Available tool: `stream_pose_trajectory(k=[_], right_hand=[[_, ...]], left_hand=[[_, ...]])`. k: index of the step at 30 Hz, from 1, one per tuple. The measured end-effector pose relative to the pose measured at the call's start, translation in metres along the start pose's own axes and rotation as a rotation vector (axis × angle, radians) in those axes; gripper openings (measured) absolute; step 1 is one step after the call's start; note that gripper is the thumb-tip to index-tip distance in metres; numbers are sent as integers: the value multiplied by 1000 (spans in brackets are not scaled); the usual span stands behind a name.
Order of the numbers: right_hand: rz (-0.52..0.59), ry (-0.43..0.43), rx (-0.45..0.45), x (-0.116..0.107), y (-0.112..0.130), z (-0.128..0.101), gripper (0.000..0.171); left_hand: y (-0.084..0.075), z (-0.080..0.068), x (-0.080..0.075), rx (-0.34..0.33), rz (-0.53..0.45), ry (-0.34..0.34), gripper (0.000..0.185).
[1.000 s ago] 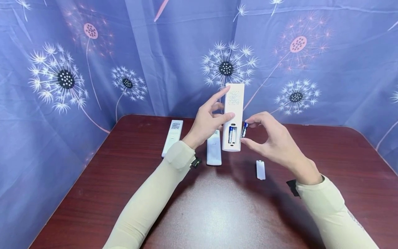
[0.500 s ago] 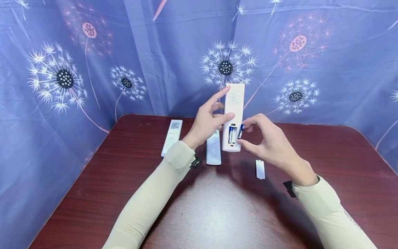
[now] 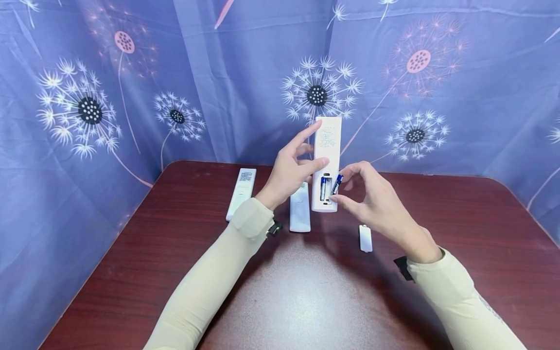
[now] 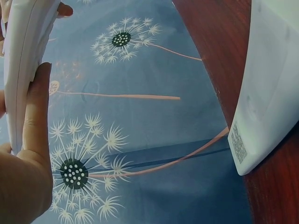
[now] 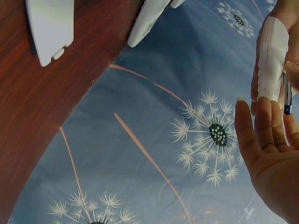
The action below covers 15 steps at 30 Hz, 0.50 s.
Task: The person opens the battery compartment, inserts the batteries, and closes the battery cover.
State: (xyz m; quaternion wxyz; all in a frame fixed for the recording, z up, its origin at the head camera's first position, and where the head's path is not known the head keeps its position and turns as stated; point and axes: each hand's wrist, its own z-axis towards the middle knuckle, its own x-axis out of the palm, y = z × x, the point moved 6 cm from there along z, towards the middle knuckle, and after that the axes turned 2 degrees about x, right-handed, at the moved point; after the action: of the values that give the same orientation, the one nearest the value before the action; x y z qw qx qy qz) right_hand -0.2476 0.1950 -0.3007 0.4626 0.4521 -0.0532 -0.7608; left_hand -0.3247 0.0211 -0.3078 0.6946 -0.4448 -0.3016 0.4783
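Observation:
My left hand (image 3: 290, 170) grips a white remote control (image 3: 328, 141) upright above the table, its back facing me and its battery compartment uncovered. One blue battery (image 3: 323, 188) lies in the left slot of that compartment. Between thumb and finger my right hand (image 3: 376, 199) pinches a second blue battery (image 3: 337, 184), tilted, at the right edge of the compartment. This pinched battery (image 5: 287, 95) also shows beside the remote (image 5: 273, 56) in the right wrist view. In the left wrist view the remote (image 4: 28, 60) appears edge-on, with my left thumb against it.
A white battery cover (image 3: 365, 238) lies on the dark red wooden table (image 3: 175, 272), below my right hand. Two more white remotes lie back up: one remote (image 3: 242, 194) to the left, another remote (image 3: 300, 214) partly behind my left hand. A blue dandelion-print cloth (image 3: 245, 73) hangs behind.
My right hand has moved left with the pinched battery, from beside the remote to the edge of its open compartment. My left hand and the remote have stayed almost still.

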Motion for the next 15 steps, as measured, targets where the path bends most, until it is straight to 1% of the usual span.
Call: stream_pose_trajectory(k=[5,11,15], right_hand=[[15,-19,19,4,-2,-1,54],[5,-48,-17,8,-1,-2,57],[12,-58,-15,10,-1,-2,56]], left_hand=[[1,0,-1,-10,12,-17,74],[2,-1,-2,-28,22,-36,75],[3,-1,-2,-28,25,-43,74]])
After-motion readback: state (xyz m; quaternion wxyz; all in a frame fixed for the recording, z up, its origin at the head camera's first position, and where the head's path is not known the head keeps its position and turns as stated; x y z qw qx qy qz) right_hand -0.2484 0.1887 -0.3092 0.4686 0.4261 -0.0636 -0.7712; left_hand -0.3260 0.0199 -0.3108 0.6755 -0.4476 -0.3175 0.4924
